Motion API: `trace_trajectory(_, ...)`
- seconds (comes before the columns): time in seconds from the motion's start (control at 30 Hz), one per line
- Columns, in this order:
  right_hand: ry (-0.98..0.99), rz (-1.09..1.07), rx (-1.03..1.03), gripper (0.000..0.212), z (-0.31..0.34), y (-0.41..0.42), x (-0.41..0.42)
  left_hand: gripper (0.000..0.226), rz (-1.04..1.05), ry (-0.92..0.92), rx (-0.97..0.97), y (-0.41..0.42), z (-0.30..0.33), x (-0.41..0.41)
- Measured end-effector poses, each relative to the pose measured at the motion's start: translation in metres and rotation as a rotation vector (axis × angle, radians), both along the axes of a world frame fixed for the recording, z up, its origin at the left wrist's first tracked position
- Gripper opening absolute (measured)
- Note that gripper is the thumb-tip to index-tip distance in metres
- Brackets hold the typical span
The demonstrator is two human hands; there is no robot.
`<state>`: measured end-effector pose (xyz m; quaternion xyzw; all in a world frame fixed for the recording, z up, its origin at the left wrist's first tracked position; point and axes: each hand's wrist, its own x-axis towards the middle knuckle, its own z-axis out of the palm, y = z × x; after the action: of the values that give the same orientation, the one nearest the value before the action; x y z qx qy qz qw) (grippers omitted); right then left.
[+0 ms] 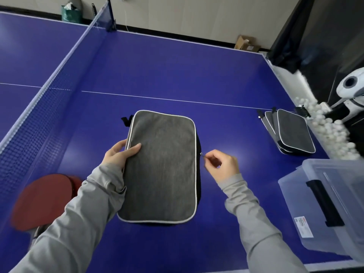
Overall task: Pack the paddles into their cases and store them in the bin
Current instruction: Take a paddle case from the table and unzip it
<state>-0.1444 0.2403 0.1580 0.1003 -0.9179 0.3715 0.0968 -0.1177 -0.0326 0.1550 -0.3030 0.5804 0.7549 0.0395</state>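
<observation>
A grey paddle case (161, 166) with white piping lies flat on the blue table in front of me. My left hand (120, 152) grips its left edge, thumb on top. My right hand (222, 164) pinches the zipper pull (201, 154) halfway along the case's right side. Red paddles (45, 200) lie stacked at the lower left, partly under my left sleeve. A pile of more grey cases (289, 132) rests at the right. The clear plastic bin (327, 205) with a black handle stands at the lower right.
The net (49, 99) runs along the left side. A ball-feeding robot (352, 91) and a tray of several white balls (327, 131) sit past the table's right edge. A cardboard box (246, 43) lies on the floor beyond.
</observation>
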Motion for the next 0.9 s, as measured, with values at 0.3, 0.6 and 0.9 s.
trace_trajectory(0.3, 0.099, -0.004, -0.009, 0.014, -0.016, 0.007, 0.043, 0.05, 0.44, -0.105, -0.03, 0.015, -0.008, -0.01)
trace_trajectory(0.6, 0.192, -0.073, -0.063, 0.008, -0.028, -0.023, 0.087, 0.052, 0.752, -0.208, 0.033, 0.073, 0.003, -0.014)
trace_trajectory(0.9, 0.218, -0.029, -0.065, 0.01, -0.031, -0.051, 0.098, 0.053, 0.815, -0.347, 0.045, 0.103, 0.008, -0.018)
